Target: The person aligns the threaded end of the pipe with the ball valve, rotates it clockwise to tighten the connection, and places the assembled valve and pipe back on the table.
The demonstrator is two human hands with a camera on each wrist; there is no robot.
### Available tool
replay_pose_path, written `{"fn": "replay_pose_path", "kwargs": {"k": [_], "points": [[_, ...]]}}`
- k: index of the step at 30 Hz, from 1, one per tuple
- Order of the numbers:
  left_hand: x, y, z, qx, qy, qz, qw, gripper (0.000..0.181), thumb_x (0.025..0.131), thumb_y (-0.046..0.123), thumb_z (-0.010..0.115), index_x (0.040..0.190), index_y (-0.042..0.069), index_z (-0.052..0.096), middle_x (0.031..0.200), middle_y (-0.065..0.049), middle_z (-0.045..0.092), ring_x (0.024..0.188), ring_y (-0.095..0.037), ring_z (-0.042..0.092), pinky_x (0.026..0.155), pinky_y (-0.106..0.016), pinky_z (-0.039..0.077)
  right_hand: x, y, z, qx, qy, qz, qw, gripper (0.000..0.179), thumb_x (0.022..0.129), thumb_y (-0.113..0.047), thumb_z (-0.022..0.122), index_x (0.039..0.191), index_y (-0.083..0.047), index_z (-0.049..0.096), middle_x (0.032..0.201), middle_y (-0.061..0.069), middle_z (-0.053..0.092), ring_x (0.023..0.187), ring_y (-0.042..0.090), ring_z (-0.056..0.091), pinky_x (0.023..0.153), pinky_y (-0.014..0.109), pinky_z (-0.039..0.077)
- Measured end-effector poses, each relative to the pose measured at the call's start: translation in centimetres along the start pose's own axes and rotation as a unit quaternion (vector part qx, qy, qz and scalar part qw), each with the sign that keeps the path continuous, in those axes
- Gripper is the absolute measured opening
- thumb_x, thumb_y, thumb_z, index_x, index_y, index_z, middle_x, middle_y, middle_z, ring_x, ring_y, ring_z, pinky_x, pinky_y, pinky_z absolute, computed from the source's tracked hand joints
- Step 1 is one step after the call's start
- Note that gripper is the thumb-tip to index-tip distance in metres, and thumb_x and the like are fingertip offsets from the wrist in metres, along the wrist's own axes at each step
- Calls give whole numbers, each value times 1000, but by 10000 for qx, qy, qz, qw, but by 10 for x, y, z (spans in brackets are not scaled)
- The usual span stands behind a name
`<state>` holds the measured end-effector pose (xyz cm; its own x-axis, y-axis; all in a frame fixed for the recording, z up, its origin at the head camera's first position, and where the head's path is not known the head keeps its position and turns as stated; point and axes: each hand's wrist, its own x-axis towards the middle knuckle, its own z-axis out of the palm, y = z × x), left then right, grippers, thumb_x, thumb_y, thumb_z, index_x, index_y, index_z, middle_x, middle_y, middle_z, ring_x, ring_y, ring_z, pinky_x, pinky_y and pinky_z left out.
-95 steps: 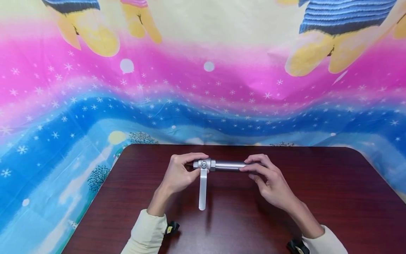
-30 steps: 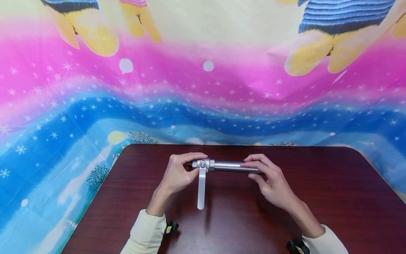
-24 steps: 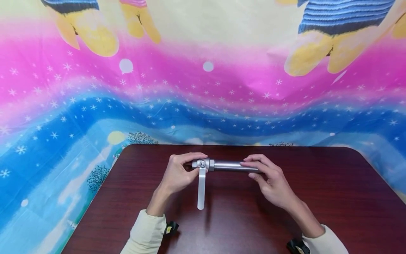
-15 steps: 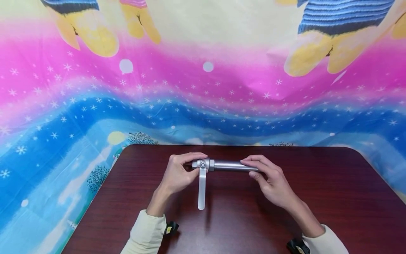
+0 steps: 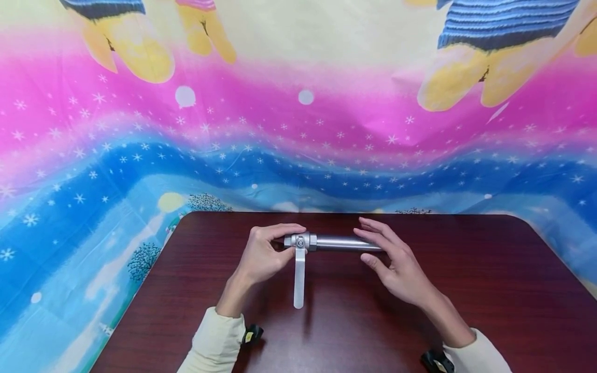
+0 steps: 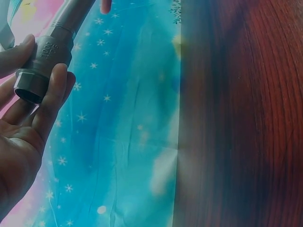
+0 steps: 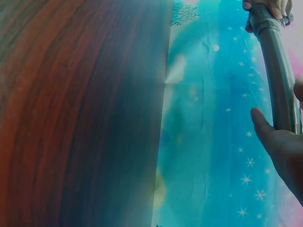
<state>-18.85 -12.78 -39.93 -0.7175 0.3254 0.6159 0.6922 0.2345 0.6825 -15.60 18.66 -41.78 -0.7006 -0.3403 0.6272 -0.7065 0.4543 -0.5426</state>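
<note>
My left hand [image 5: 263, 254] pinches a steel ball valve [image 5: 300, 241] between thumb and fingers, above the table. Its flat lever handle [image 5: 299, 280] points toward me. From the valve's right end a straight metal pipe [image 5: 338, 243] runs sideways to my right hand [image 5: 403, 267]. That hand has its fingers spread and nearly straight, with thumb below the pipe and fingers above it; the pipe's far end is hidden behind them. In the left wrist view the open end of the valve [image 6: 45, 59] faces the camera. The right wrist view shows the pipe [image 7: 278, 75] passing beside the thumb.
A dark red-brown wooden table [image 5: 354, 321] with rounded far corners lies beneath both hands. Behind it hangs a printed cloth [image 5: 261, 129] in pink, blue and cream with snowflakes. Black straps with small devices [image 5: 252, 334] sit at both wrists.
The right hand's fingers have loosened from the pipe, lifting and spreading, and its thumb has moved away to the left. The left hand keeps its hold; the valve has shifted slightly right.
</note>
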Motion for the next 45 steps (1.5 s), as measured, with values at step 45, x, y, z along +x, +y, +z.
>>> {"fn": "replay_pose_path", "kwargs": {"k": [45], "points": [[0,2,0,-35,32,-82,10000,41,78,-15,73,114,2,83,112,-16,82,84,-13,72,67,-29,63,0,1,-1,380,41,139,9992,48,90,16,73,132,-7,75,129,5,73,103,6,70,81,16,58]]}}
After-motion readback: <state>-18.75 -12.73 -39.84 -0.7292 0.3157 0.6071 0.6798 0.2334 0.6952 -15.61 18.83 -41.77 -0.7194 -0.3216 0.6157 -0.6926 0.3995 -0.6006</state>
